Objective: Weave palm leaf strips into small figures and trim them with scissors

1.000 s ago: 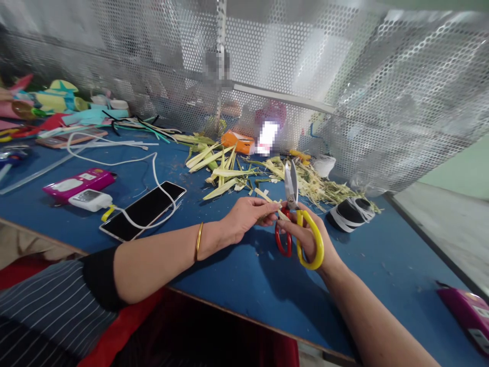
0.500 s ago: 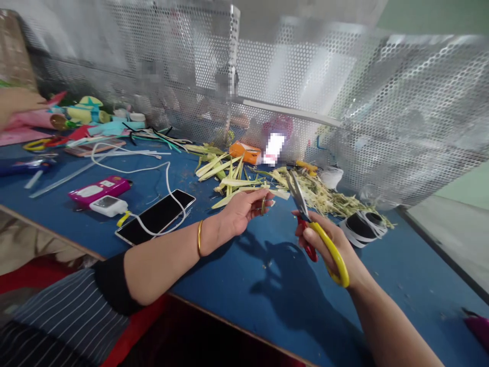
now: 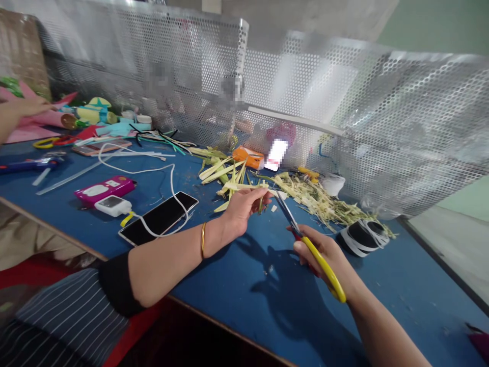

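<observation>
My left hand (image 3: 246, 206) is closed in a pinch on a pale yellow-green leaf strip (image 3: 278, 194), whose end sticks out to the right past the fingertips. A small greenish bit hangs below those fingers. My right hand (image 3: 321, 255) grips a pair of scissors (image 3: 291, 219) with yellow and red handles. The blades point up and left, their tips close by the strip's end; I cannot tell whether they touch it. Behind my left hand lie several cut leaf strips (image 3: 221, 173). To their right spreads a heap of shredded trimmings (image 3: 324, 199).
A black phone (image 3: 158, 219), a magenta case (image 3: 105, 191) and a white cable lie left on the blue table (image 3: 229, 295). A spool (image 3: 362, 237) stands right. An orange packet (image 3: 248, 157) and a lit phone (image 3: 275, 154) are behind. Another person's hand (image 3: 23, 109) is far left.
The scissors have swung left, bringing the blade tips from apart to beside the strip at my left fingertips. The blades look closer together. My left hand keeps its pinch.
</observation>
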`<state>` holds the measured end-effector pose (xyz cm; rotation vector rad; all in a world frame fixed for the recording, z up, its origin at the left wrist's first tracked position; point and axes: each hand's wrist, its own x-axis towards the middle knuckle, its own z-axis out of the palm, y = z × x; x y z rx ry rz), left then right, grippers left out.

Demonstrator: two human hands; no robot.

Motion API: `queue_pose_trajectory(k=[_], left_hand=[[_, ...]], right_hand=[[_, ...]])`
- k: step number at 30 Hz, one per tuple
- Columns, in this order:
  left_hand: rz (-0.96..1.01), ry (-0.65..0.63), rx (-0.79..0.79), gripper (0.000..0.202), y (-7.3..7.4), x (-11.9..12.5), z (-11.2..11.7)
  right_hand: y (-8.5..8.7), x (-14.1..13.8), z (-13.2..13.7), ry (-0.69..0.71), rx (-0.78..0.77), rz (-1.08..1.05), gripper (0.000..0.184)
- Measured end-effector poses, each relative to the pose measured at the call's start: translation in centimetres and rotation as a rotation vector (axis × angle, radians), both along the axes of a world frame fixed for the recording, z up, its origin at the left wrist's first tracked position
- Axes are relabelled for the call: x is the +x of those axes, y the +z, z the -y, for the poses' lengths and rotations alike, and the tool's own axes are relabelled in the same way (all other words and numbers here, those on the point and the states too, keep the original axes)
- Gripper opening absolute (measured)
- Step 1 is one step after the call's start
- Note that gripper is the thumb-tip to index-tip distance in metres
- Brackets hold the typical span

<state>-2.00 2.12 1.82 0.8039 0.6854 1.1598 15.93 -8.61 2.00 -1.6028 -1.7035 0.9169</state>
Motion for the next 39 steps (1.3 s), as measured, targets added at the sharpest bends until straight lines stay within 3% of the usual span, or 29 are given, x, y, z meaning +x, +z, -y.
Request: queue_pose_trajectory(k=[18, 39], left_hand=[[-0.025, -0.057, 0.045, 0.013, -0.8, 0.2, -0.2], [0.003, -0.069, 0.002, 0.013, -0.7, 0.2, -0.3]], right_hand=[[-1.9, 0.8, -0.5, -0.066, 0.049, -0.01, 0.055], [-1.5, 0.5, -0.2, -0.118, 0.063, -0.022, 0.056]])
